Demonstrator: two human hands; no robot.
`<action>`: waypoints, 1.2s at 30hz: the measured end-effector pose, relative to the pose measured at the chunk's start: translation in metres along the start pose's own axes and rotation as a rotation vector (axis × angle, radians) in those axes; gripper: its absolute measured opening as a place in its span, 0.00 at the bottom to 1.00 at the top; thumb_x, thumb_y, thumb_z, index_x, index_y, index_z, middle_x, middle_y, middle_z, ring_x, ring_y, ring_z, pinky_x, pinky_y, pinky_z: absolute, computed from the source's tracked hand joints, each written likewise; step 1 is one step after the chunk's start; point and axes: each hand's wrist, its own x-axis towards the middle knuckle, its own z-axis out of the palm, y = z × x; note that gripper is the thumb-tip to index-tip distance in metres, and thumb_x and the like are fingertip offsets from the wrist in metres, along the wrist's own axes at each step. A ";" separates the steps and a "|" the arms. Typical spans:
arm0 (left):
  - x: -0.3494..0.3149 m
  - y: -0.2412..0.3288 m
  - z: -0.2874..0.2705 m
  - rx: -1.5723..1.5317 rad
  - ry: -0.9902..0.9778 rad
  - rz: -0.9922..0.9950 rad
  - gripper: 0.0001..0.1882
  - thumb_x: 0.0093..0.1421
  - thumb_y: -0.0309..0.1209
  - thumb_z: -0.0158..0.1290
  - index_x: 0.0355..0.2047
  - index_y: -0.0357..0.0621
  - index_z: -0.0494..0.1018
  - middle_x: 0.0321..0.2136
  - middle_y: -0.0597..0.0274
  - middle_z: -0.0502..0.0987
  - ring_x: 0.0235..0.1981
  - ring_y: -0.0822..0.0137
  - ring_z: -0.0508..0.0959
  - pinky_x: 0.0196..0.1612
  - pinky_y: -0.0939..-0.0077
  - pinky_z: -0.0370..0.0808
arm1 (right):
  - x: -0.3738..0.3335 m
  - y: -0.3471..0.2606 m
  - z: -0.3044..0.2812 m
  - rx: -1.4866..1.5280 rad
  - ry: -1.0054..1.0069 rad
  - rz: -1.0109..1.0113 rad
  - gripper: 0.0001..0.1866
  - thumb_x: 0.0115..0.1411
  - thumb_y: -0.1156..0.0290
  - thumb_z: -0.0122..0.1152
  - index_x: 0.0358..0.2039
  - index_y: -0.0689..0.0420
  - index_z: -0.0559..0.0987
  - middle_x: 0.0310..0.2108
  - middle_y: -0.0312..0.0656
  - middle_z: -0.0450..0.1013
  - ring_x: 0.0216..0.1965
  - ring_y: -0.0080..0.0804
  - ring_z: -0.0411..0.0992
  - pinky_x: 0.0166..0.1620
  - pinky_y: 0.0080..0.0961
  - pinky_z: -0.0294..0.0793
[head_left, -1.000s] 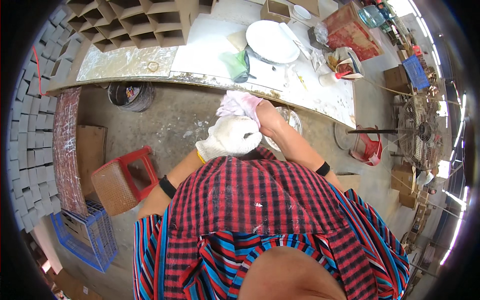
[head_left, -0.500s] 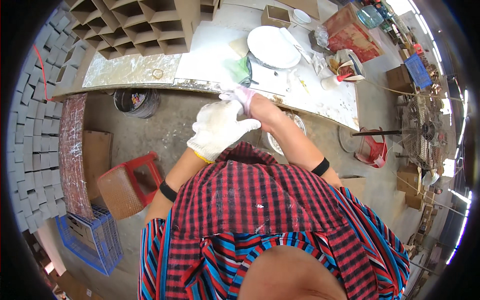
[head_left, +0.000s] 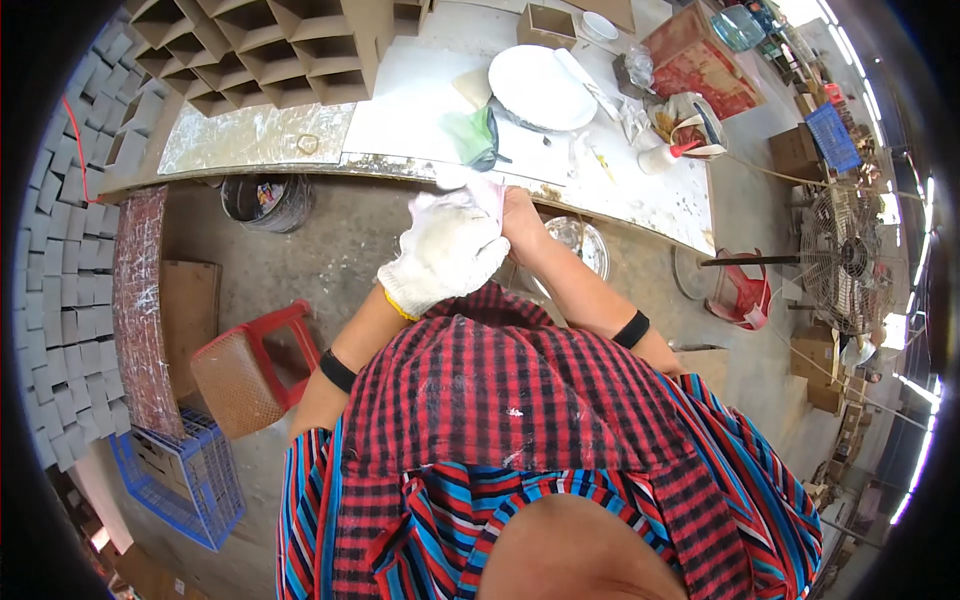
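Observation:
My left hand (head_left: 443, 245) wears a white knitted glove with a yellow cuff edge. It is bent round a pale pinkish fabric (head_left: 487, 196), apparently a glove, at the fingers of my right hand (head_left: 520, 222). The back and wrist of that right hand are bare, and its fingers are hidden by the fabric and the white glove. Whether the fabric covers those fingers or is gripped by them, I cannot tell. Both hands meet in front of the table's near edge. Just beyond them on the table (head_left: 400, 135) lies a green cloth-like piece (head_left: 470, 137).
A white round basin-like piece (head_left: 543, 88), a white bottle with a red tip (head_left: 664, 157) and a cardboard divider stack (head_left: 270, 50) stand on the table. Below are a dark bucket (head_left: 268, 203), a pale bucket (head_left: 575, 250) and a red chair (head_left: 255, 365). A fan (head_left: 845, 255) stands right.
My left hand's thumb has come in against my right hand, closing round the pinkish fabric. Both hands stay close together at nearly the same place.

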 end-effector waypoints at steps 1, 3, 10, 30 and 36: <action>0.000 0.000 0.003 -0.006 0.062 0.054 0.06 0.48 0.31 0.53 0.21 0.41 0.72 0.23 0.53 0.74 0.30 0.51 0.74 0.35 0.59 0.69 | 0.001 0.003 -0.005 -0.047 -0.062 -0.016 0.14 0.58 0.71 0.52 0.43 0.64 0.74 0.39 0.43 0.74 0.39 0.28 0.73 0.43 0.24 0.73; -0.004 -0.001 0.009 -0.016 0.184 0.159 0.06 0.48 0.31 0.53 0.21 0.41 0.72 0.23 0.53 0.73 0.30 0.51 0.74 0.34 0.59 0.69 | 0.006 0.009 -0.010 -0.139 -0.189 -0.045 0.16 0.59 0.67 0.51 0.44 0.63 0.74 0.39 0.43 0.74 0.39 0.27 0.73 0.44 0.24 0.73; -0.015 0.007 0.016 0.032 0.050 0.065 0.10 0.51 0.35 0.51 0.19 0.41 0.71 0.19 0.52 0.72 0.24 0.52 0.74 0.30 0.60 0.70 | 0.009 -0.003 0.006 -0.049 -0.501 -0.146 0.19 0.61 0.62 0.49 0.45 0.62 0.74 0.42 0.44 0.74 0.43 0.29 0.72 0.49 0.24 0.69; -0.007 0.015 -0.014 0.089 -0.135 0.038 0.11 0.49 0.37 0.49 0.19 0.44 0.72 0.18 0.54 0.73 0.23 0.55 0.75 0.27 0.60 0.70 | 0.024 0.006 0.013 0.404 -0.329 -0.182 0.23 0.60 0.58 0.52 0.50 0.60 0.69 0.43 0.42 0.72 0.43 0.30 0.71 0.45 0.27 0.71; -0.007 0.023 -0.022 0.159 -0.183 0.081 0.12 0.51 0.37 0.48 0.18 0.44 0.72 0.18 0.54 0.74 0.24 0.55 0.75 0.29 0.60 0.70 | 0.058 0.006 0.033 0.151 -0.580 -0.197 0.24 0.60 0.60 0.44 0.53 0.63 0.67 0.48 0.51 0.69 0.48 0.35 0.68 0.50 0.27 0.67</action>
